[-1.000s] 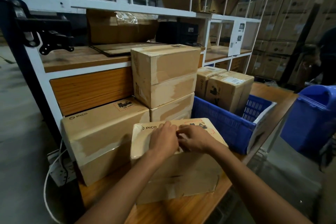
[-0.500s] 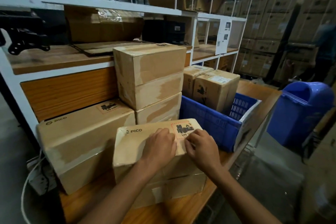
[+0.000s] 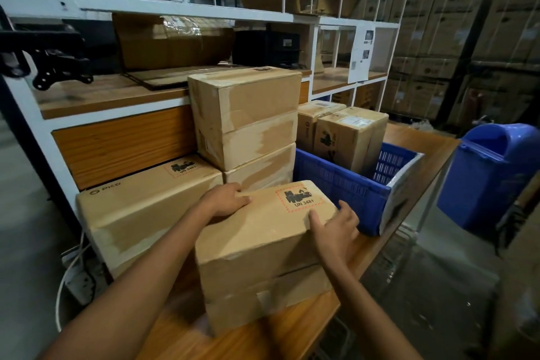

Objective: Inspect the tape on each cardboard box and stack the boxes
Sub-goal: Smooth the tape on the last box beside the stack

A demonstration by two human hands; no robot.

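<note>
Cardboard box (image 3: 263,242) at 6 o'clock: L hand (image 3: 226,200) grips its 10 o'clock corner, R hand (image 3: 336,228) clasps the 3 o'clock edge. Best lift level, both sides even.

Wooden table (image 3: 263,342) under cardboard boxes (image 3: 140,207), blue crate (image 3: 336,184).

- Bottom stacked box (image 3: 260,168), 12 o'clock: lower part hidden behind near box (image 3: 263,240).
- Two crate boxes (image 3: 350,137), 2 o'clock: bases hidden by the blue crate (image 3: 336,184) wall; label print too small to read.
- Posted sheet (image 3: 362,52), 1 o'clock: unreadable.
- Blue bin (image 3: 496,175), 3 o'clock: cut by the frame edge.
- Black bracket (image 3: 43,58), 10 o'clock: cut off.
- Left hand (image 3: 228,200): fingertips hidden over the near box's far edge.
</note>
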